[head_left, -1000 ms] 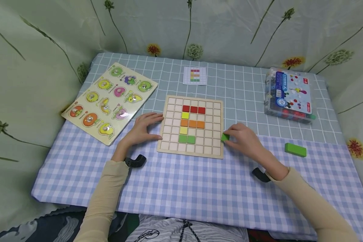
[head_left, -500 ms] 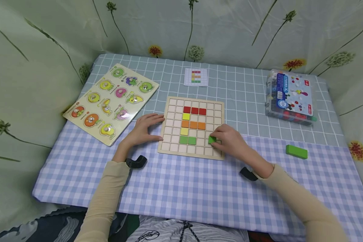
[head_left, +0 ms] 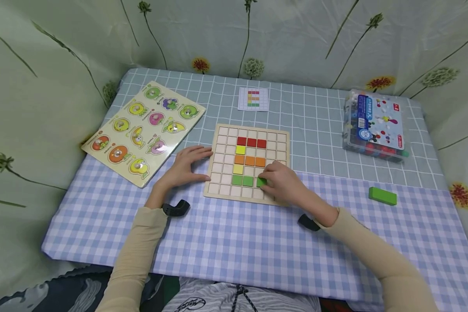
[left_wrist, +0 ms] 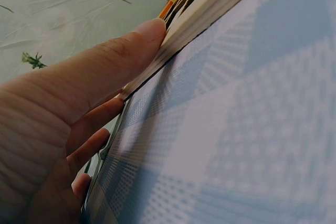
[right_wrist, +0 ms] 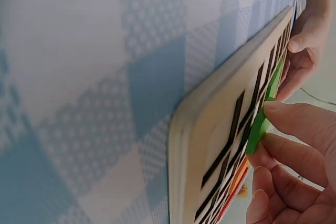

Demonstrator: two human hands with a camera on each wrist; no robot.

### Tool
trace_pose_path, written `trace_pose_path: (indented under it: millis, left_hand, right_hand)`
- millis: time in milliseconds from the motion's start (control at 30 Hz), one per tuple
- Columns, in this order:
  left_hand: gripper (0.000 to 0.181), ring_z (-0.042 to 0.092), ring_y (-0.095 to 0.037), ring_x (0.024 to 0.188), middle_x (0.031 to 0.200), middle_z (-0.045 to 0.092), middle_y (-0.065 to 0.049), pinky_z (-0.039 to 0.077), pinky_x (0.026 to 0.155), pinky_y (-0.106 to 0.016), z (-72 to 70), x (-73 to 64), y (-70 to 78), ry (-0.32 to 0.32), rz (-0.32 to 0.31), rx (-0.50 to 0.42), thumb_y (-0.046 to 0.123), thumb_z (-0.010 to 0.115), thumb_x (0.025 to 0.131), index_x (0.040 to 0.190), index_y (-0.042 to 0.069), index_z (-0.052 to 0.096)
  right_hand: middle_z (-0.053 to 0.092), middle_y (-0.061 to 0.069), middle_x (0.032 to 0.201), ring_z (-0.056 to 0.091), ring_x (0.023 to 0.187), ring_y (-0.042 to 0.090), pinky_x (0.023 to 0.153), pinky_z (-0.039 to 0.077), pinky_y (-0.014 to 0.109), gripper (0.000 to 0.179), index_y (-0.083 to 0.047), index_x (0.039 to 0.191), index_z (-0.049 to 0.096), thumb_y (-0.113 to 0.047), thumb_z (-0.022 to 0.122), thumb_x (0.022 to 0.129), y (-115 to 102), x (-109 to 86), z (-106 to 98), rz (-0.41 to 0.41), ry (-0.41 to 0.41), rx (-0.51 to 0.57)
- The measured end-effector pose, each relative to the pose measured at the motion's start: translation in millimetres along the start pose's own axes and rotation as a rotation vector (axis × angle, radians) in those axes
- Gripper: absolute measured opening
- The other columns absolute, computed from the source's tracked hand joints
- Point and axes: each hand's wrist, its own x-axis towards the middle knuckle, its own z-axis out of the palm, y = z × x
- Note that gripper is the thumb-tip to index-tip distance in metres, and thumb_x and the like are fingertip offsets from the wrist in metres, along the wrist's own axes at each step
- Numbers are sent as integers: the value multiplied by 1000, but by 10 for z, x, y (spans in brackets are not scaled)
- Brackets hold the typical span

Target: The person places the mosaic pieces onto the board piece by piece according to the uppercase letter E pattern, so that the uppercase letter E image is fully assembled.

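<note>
A wooden grid board (head_left: pixel 271 145) lies in the middle of the table in the head view. On it sit several coloured square tiles: a red row (head_left: pixel 251 142), two yellow tiles, an orange row (head_left: pixel 249 160) and two green tiles (head_left: pixel 242 180). My right hand (head_left: pixel 284 184) pinches another green tile (right_wrist: pixel 258 132) between thumb and finger, over the board just right of that green pair. Along the board's left edge rests my left hand (head_left: pixel 182 168), thumb and fingers spread; its thumb (left_wrist: pixel 113 59) touches the rim in the left wrist view.
Behind the board lies a printed pattern card (head_left: pixel 253 99). A fruit puzzle board (head_left: pixel 148 130) is at the left. At the right are a green block (head_left: pixel 382 196) and a clear plastic case (head_left: pixel 374 125) with a blue-and-white label.
My right hand has carried the green tile leftward, from the board's right edge to beside the two green tiles. The left hand has stayed at the board's left edge.
</note>
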Motion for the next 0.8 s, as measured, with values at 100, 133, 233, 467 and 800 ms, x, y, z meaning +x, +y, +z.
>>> trace_pose_path:
  millis: [100,133,233,467,800]
  left_hand:
    - [73,27,-32,139,147,43,-10,14,112,-56,-8,-3,10,-2,-3,3,29,81,71,136,11,50]
    - [73,27,-32,139,147,43,-10,14,112,-56,-10,-4,12,-2,-6,1,29,81,71,136,11,50]
    - [73,27,-32,140,147,43,-10,13,112,-56,-19,-7,17,2,-11,-1,29,81,71,136,11,51]
    - [74,26,-32,140,147,42,-11,13,112,-57,-8,-18,7,-1,-18,-9,28,81,71,136,10,50]
    - [59,38,-35,132,140,50,-16,19,111,-56,-9,-12,-13,99,84,-15,21,73,79,132,5,52]
  right_hand:
    - [70,9,88,57,84,22,75,51,32,21,-1,94,74,-13,73,76,-1,9,23,-3,-5,4]
    - [70,9,88,57,84,22,75,51,32,21,-2,94,74,-13,73,76,-1,12,30,-4,-5,5]
    - [69,8,88,56,84,21,75,51,31,21,-3,94,74,-15,73,77,2,20,47,-7,-8,-3]
    - [67,7,88,54,84,20,74,51,31,21,-4,96,74,-15,72,78,-12,45,76,-4,-22,1]
    - [68,10,93,58,89,23,77,53,33,26,-1,98,72,-20,72,81,4,74,-57,18,10,66]
